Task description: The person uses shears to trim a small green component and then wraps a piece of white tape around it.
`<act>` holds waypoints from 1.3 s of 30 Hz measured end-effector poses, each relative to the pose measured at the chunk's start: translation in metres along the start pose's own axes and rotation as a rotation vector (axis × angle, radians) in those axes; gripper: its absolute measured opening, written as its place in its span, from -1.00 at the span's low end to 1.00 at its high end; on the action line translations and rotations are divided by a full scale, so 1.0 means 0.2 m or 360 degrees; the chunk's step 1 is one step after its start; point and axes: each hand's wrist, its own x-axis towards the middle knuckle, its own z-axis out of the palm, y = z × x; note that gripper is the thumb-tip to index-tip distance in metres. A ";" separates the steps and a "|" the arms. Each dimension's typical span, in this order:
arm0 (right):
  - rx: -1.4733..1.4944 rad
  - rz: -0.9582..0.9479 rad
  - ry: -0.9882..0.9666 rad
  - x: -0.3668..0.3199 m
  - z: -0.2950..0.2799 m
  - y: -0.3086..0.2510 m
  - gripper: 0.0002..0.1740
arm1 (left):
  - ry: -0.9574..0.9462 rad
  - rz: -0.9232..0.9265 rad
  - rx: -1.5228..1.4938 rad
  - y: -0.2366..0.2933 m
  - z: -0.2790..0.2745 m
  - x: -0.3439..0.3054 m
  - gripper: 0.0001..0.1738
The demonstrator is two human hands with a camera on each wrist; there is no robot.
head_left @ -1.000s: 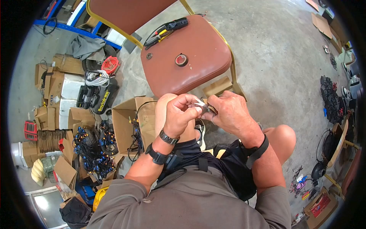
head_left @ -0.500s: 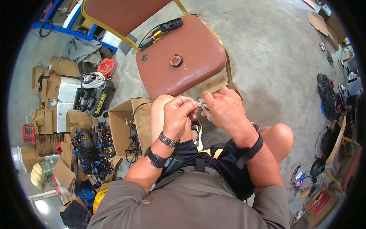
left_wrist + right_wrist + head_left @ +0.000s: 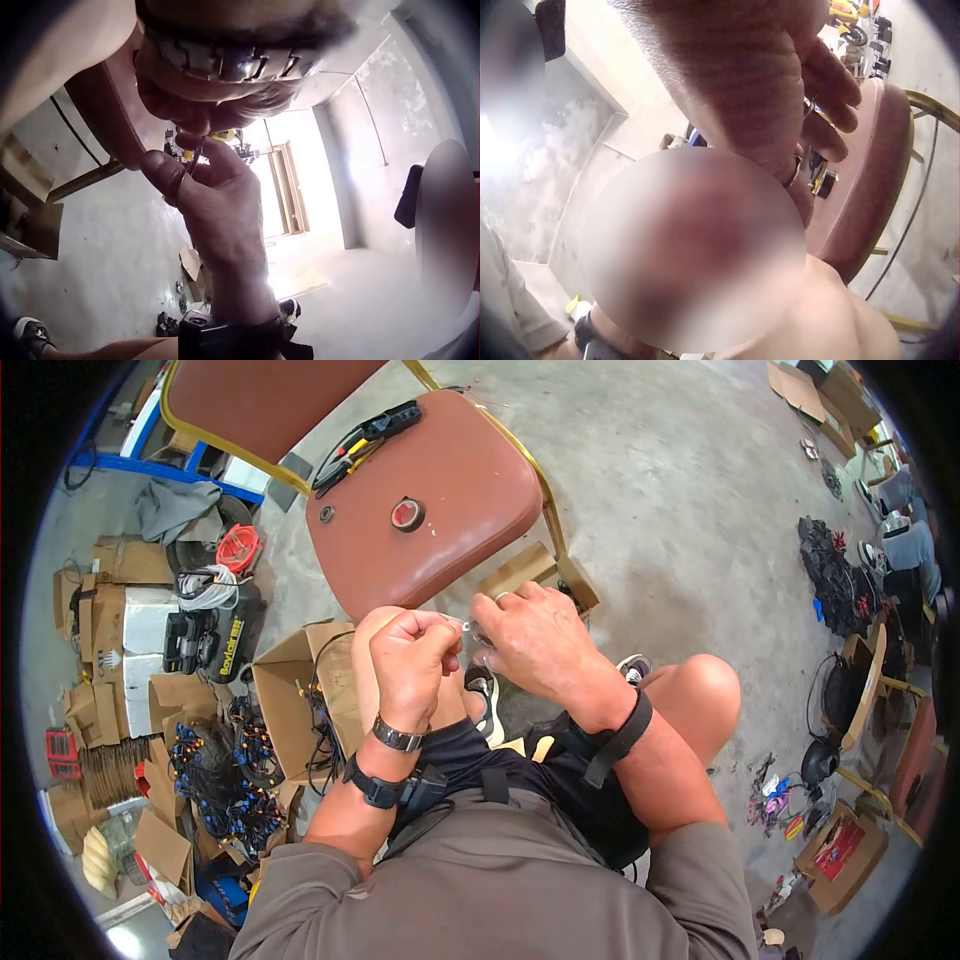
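Note:
Above the knees, my left hand pinches a small pale piece between thumb and curled fingers. Close to its right, my right hand grips a small metal tool, mostly covered by the fingers in the head view. In the left wrist view the slim dark metal tool stands between the thumb and fingers of the right hand, with a thin loop near the thumb. The tool's tip meets the pale piece between the two hands. A finger of the right hand wears a ring.
Ahead stands a brown padded chair bearing a tape roll, a small dark ring and a black tool with cables. To the left are an open carton, bundled wires and a black case.
The head view has swung, so chair and hands sit further left. The white V-shaped piece seen between the fingertips earlier is now mostly hidden. The right hand has turned more palm-down over its tool.

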 end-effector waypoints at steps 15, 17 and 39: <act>-0.0031 0.0052 -0.0045 -0.01 0.05 0.02 -0.60 | 0.0123 0.0063 -0.0204 -0.03 -0.07 0.08 -0.96; 0.0045 0.0145 -0.0103 0.00 0.01 0.03 -0.61 | 0.0114 0.0085 -0.0232 -0.03 -0.09 0.10 -0.96; 0.0290 0.0188 -0.0119 0.03 -0.03 0.01 -0.56 | -0.0479 0.0156 -0.0197 -0.11 -0.02 0.06 -0.77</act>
